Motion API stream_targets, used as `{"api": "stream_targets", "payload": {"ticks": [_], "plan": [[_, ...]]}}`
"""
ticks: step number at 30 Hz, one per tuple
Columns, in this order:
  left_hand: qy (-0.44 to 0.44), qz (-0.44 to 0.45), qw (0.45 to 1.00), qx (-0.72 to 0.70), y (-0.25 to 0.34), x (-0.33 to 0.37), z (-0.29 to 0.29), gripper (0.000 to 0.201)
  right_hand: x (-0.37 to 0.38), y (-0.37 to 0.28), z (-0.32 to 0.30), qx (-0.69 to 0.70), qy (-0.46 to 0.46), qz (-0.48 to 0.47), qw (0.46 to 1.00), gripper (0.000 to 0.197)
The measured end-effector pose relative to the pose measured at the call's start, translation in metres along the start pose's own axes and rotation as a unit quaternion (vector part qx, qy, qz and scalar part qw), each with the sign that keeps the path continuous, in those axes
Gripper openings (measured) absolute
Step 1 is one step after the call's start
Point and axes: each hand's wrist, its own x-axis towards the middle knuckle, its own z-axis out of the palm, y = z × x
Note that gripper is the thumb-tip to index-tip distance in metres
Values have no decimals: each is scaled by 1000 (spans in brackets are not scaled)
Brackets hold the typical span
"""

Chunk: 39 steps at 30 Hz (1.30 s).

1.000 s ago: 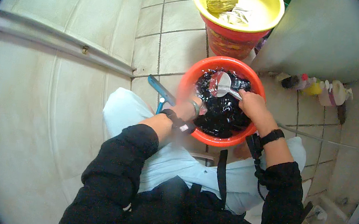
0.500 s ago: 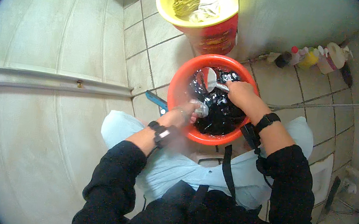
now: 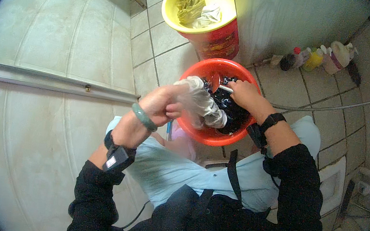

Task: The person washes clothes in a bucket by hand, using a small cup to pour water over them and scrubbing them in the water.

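Note:
A pale wet cloth (image 3: pixel 202 105) is stretched up out of the orange-red basin (image 3: pixel 244 137), and my left hand (image 3: pixel 161 100) is closed on its upper end at the basin's left rim. The cloth's lower end still lies inside, over dark, shiny wet contents (image 3: pixel 236 115); whether these are cloth or dark water I cannot tell. My right hand (image 3: pixel 246 95) reaches over the far right of the basin, wrapped round the handle of a silver hand shower head (image 3: pixel 226 88). The shower head points into the basin.
Behind the basin stands a red bucket (image 3: pixel 215 44) topped by a yellow basin (image 3: pixel 228 20) with yellowish and white cloths. Several bottles (image 3: pixel 313 61) line the wall at far right. A grey hose (image 3: pixel 330 110) crosses the tiles. White panels (image 3: pixel 42 26) rise at left.
My left hand has drawn back to the left and up, pulling the pale cloth partly out of the basin. The right hand stays nearly in place with the shower head.

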Motion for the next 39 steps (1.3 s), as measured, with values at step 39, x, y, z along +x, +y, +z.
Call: {"api": "stream_targets", "payload": {"ticks": [39], "plan": [[7,-121,956,-265,-67,107,-64,65,15,-111,-36,502,-79,-57,859,29]]}}
